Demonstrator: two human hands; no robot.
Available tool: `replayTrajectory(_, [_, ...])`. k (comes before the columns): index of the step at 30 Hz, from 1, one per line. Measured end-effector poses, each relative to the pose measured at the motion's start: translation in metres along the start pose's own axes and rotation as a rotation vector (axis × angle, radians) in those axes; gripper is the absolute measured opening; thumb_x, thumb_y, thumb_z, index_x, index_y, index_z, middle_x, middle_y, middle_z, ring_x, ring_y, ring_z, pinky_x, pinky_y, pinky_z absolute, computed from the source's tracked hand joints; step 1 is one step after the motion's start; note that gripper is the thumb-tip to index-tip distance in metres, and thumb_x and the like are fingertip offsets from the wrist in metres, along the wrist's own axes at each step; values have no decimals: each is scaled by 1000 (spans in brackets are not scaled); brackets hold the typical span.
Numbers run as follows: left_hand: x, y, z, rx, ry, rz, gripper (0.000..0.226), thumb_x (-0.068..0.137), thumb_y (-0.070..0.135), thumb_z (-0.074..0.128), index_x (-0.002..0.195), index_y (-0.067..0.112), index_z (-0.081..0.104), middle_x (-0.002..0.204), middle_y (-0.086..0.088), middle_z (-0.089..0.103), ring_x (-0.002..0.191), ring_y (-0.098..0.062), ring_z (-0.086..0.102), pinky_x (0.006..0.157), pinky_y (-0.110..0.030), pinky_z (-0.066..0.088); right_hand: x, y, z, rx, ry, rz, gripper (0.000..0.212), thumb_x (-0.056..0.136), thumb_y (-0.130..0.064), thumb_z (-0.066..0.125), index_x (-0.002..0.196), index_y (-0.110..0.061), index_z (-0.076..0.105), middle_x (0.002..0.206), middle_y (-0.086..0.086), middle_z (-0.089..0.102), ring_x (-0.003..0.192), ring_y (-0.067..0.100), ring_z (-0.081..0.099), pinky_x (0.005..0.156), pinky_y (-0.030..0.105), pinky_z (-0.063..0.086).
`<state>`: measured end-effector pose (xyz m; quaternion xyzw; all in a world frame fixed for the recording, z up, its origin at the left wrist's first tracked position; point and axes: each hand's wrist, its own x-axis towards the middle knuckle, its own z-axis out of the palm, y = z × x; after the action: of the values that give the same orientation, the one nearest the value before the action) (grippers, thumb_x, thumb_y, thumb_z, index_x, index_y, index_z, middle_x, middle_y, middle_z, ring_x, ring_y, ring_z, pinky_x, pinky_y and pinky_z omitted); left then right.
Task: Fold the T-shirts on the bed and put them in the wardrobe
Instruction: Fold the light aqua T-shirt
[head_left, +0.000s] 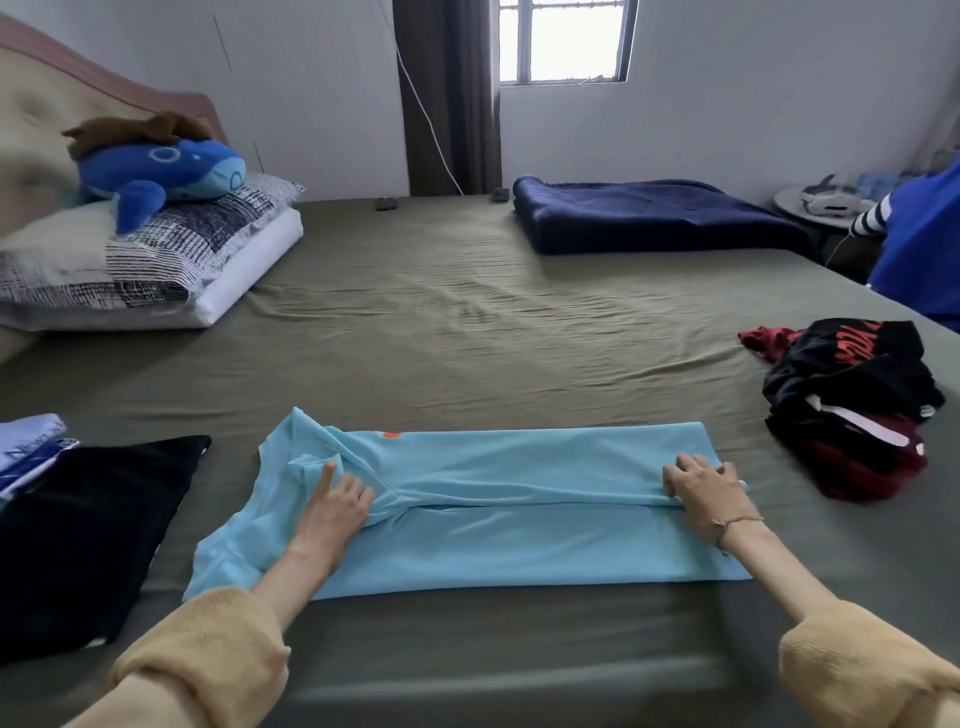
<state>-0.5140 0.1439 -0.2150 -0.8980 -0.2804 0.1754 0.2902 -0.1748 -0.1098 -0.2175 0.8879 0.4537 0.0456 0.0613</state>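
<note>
A light blue T-shirt (519, 545) lies spread sideways on the olive bed sheet (441, 322) near the front edge, its far half folded over toward me. My left hand (335, 506) pinches the folded edge near the sleeve and collar end. My right hand (706, 488) grips the same fold at the hem end. A heap of black and dark red T-shirts (852, 405) lies unfolded at the right. A folded black garment (88, 530) lies at the left, next to a white and blue folded one (31, 447).
Two stacked pillows (150, 260) with a blue plush whale (166, 174) sit at the far left by the headboard. A folded navy blanket (649, 215) lies at the far right. A person in blue (919, 249) stands at the right bed edge.
</note>
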Motion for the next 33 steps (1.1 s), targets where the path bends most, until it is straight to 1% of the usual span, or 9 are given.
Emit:
replayTrajectory(3, [-2, -3, -1, -68, 5, -80, 54, 82, 4, 52, 132, 13, 34, 129, -5, 39, 130, -24, 33, 114, -54, -1, 5, -27, -3, 66, 24, -65, 32, 84, 0, 39, 93, -29, 33, 118, -4, 46, 119, 12, 42, 91, 27, 31])
replayTrajectory(7, [-11, -13, 10, -174, 47, -132, 64, 83, 7, 48, 142, 12, 24, 123, 1, 46, 122, -19, 44, 109, -60, -15, 15, -88, -5, 157, 58, -221, 33, 81, -1, 40, 102, -26, 46, 117, -2, 47, 117, 15, 43, 86, 27, 30])
replayTrajectory(11, [-29, -21, 13, -259, 121, -125, 32, 83, 9, 42, 113, 19, 50, 95, 4, 60, 97, -18, 59, 108, -54, -24, 21, -155, -11, 218, 69, -379, 35, 80, -5, 42, 112, -19, 48, 119, -1, 47, 115, 16, 43, 88, 29, 31])
replayTrajectory(15, [-46, -23, 16, -358, 197, -113, 11, 81, 22, 50, 87, 20, 59, 80, 4, 64, 84, -17, 63, 116, -48, -2, 19, -213, -20, 294, 39, -526, 41, 77, -12, 48, 117, -19, 46, 122, -1, 46, 118, 18, 42, 90, 30, 31])
replayTrajectory(19, [-52, -23, 14, -473, 195, -94, 14, 89, 30, 38, 86, 21, 48, 88, 3, 62, 89, -16, 58, 116, -41, 2, 9, -261, -28, 331, 78, -627, 48, 78, -23, 51, 125, -21, 41, 126, -2, 43, 119, 16, 40, 90, 30, 30])
replayTrajectory(24, [-57, -19, 12, -584, 300, -71, 25, 91, 35, 38, 99, 22, 57, 92, 5, 64, 92, -12, 57, 111, -38, 10, 0, -300, -34, 256, 142, -715, 46, 83, -32, 53, 126, -16, 43, 129, 1, 44, 119, 20, 41, 95, 34, 31])
replayTrajectory(27, [-61, -18, 16, -727, 355, -84, 19, 91, 36, 39, 92, 25, 55, 89, 8, 60, 91, -9, 54, 109, -33, 15, -7, -309, -35, 265, 188, -755, 44, 84, -35, 55, 123, -14, 50, 126, 1, 50, 118, 20, 45, 98, 34, 33])
replayTrajectory(30, [-62, -21, 23, -973, 343, -133, 14, 91, 32, 46, 80, 23, 46, 80, 10, 50, 86, -10, 50, 96, -28, 26, -12, -309, -31, 277, 297, -756, 34, 80, -33, 62, 108, -15, 62, 108, 0, 64, 109, 20, 57, 96, 37, 39])
replayTrajectory(33, [-63, -21, 27, -1373, 300, -161, 20, 92, 23, 52, 73, 21, 45, 75, 10, 47, 77, -9, 44, 73, -24, 32, -12, -311, -28, 323, 210, -706, 43, 80, -31, 58, 120, -16, 54, 115, -1, 61, 116, 18, 50, 106, 37, 27])
